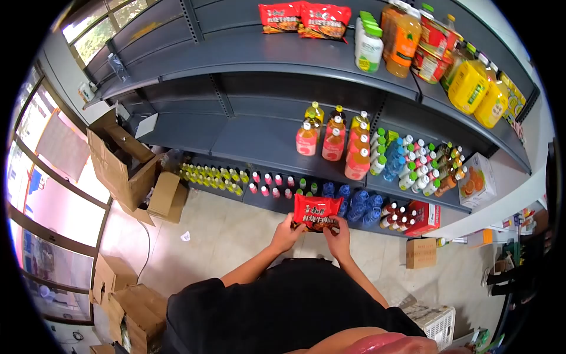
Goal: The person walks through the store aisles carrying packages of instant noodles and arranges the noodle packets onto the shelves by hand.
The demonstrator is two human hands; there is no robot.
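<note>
The left hand [285, 235] is gripping the lower left corner of a red noodle packet [318, 207], and the right hand [338, 241] is gripping its lower right corner. This single held packet is hanging above the floor [236, 227] in front of the person's black shirt [283, 307]. Its long axis is running side to side, the right end dipping slightly; its printed front is facing up toward the head, the lettering is reading upright, and its top edge is pointing toward the shelves. Beyond it, on the bottom shelf, blue-wrapped bottles [356, 209] are standing too closely overlapped to count. On the middle shelf [253, 138], pink-labelled bottles [306, 141] are standing in a group, the rear ones partly hidden, and one carton with an orange fruit picture [476, 182] is standing at the right end. On the top shelf [236, 56], two similar red packets [324, 22] are showing side by side, two red tubs [430, 63] are sitting stacked, and one clear bottle [118, 68] is standing far left. On the floor to the right, one small closed cardboard box [421, 253] is resting.
</note>
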